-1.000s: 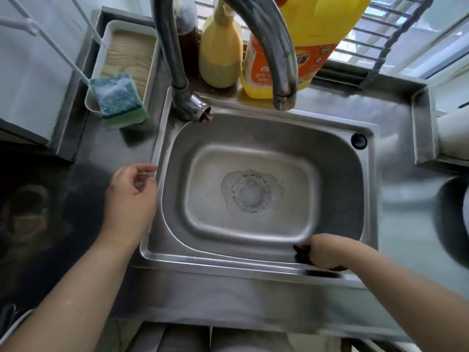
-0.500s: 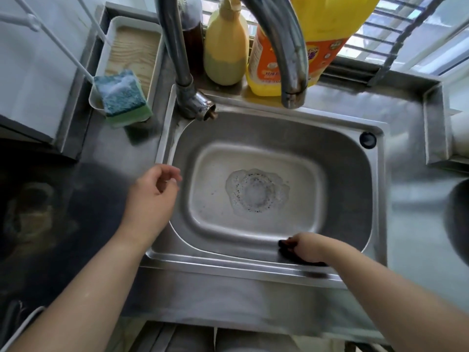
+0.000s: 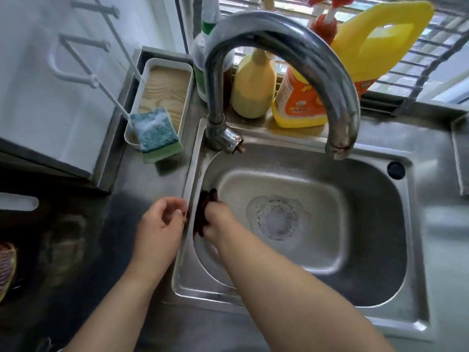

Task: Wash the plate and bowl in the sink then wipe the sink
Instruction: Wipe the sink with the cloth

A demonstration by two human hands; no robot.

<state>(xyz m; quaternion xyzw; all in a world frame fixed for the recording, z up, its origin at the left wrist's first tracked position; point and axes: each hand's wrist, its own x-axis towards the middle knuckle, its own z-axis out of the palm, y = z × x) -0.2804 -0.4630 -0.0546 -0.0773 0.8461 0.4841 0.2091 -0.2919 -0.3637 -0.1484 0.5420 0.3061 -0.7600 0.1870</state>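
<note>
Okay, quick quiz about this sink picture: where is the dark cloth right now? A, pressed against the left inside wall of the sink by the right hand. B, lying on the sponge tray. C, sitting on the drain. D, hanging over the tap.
A: the right hand holds the dark cloth against the left inner wall of the sink, away from the foamy drain.

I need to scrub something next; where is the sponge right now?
The sponge lies left of the sink, on the near end of the white tray beside the tap's base.
</note>
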